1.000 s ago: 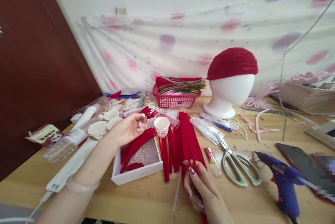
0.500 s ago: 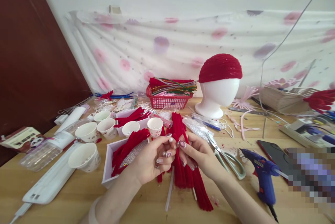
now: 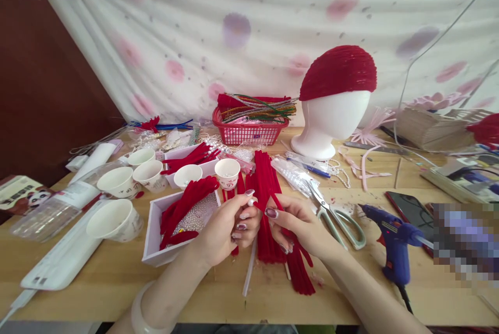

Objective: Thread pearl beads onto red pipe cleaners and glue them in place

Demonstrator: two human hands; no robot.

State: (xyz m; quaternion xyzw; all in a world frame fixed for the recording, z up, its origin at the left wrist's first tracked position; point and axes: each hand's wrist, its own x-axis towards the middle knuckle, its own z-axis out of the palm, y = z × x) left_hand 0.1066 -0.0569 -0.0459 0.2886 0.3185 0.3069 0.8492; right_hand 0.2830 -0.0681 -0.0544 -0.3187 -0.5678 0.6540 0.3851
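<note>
My left hand (image 3: pixel 230 225) is closed in a pinch on a small white pearl bead (image 3: pixel 252 202) between thumb and forefinger. Beside it, my right hand (image 3: pixel 294 222) grips a red fuzzy pipe cleaner (image 3: pixel 276 200) whose end shows near the left fingertips. Whether bead and stem touch is too small to tell. Under both hands lies a bundle of red pipe cleaners (image 3: pixel 268 240) on the wooden table (image 3: pixel 195 297). Just beyond the left hand stands a paper cup (image 3: pixel 227 172). A white box (image 3: pixel 156 245) with red stems and pearl beads sits left of that hand.
Scissors (image 3: pixel 339 219) and a blue glue gun (image 3: pixel 395 240) lie to the right. A white mannequin head (image 3: pixel 331 120) wears a red cap (image 3: pixel 339 74). Behind stands a red basket (image 3: pixel 249 133) of stems. More cups (image 3: pixel 117 219) and a white power strip (image 3: pixel 62 251) occupy the left.
The view has tilted downward, showing the table's front edge. My hands have drawn together, and the red pipe cleaner in my right hand now shows more clearly near the bead.
</note>
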